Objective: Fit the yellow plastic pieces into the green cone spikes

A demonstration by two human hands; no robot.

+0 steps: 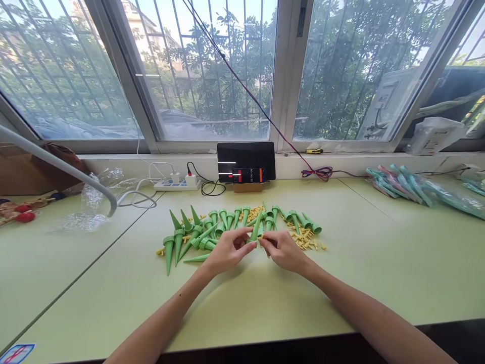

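Note:
My left hand point(227, 251) pinches a green plastic cone spike point(255, 229) by its wide end, tip pointing away from me. My right hand point(285, 251) meets it from the right, fingertips pinched on a small yellow piece point(262, 237) at the cone's base. Both hands hover just above the pale green table point(242, 298). Behind them lies a spread of several green cones point(197, 233), some upright, some on their sides. Small yellow pieces point(306, 239) are scattered to the right and behind.
A phone point(249, 175) leans on a black stand at the windowsill. A power strip point(176, 183) with cables sits to its left. Bagged teal items point(413, 188) lie far right; crumpled clear plastic point(89, 202) and a grey lamp arm point(56, 164) are at the left.

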